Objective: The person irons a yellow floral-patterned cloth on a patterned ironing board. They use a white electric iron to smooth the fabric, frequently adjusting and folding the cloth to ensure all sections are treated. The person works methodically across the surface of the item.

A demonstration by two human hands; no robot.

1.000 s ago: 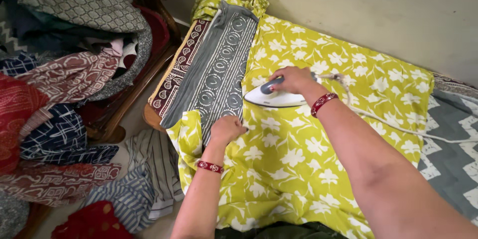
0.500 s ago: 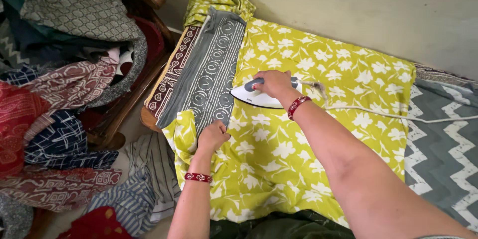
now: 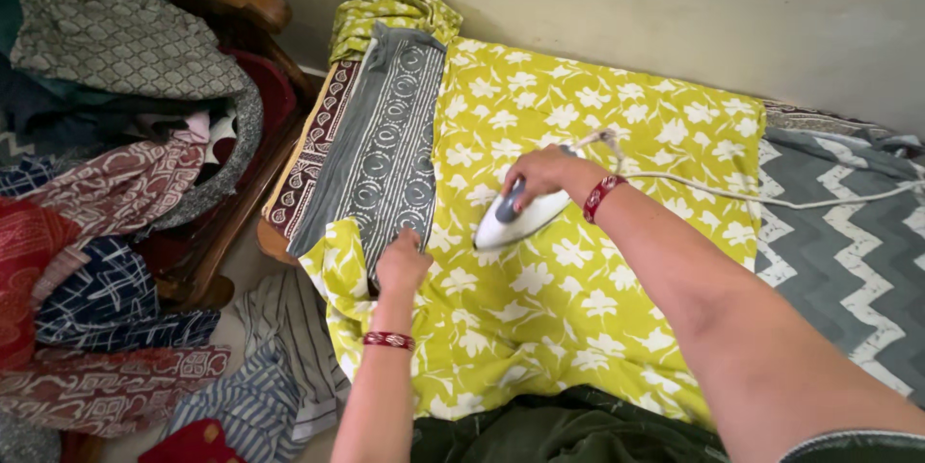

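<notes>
- Right hand (image 3: 541, 172): fingers wrapped around the handle of the white iron (image 3: 517, 217), which rests on the yellow-green floral cloth (image 3: 578, 299).
- Left hand (image 3: 402, 264): fingers curled, pressing the cloth's edge beside the grey patterned fabric (image 3: 385, 150).
- White cord (image 3: 771, 200) trails right.

A room in a home — left of the padded ironing surface (image 3: 809, 222) with its grey zigzag cover stands a wooden armchair (image 3: 207, 10) heaped with patterned clothes (image 3: 106, 174), more garments lie on the floor (image 3: 260, 386) below it, and a plain painted wall (image 3: 626, 0) rises behind.
</notes>
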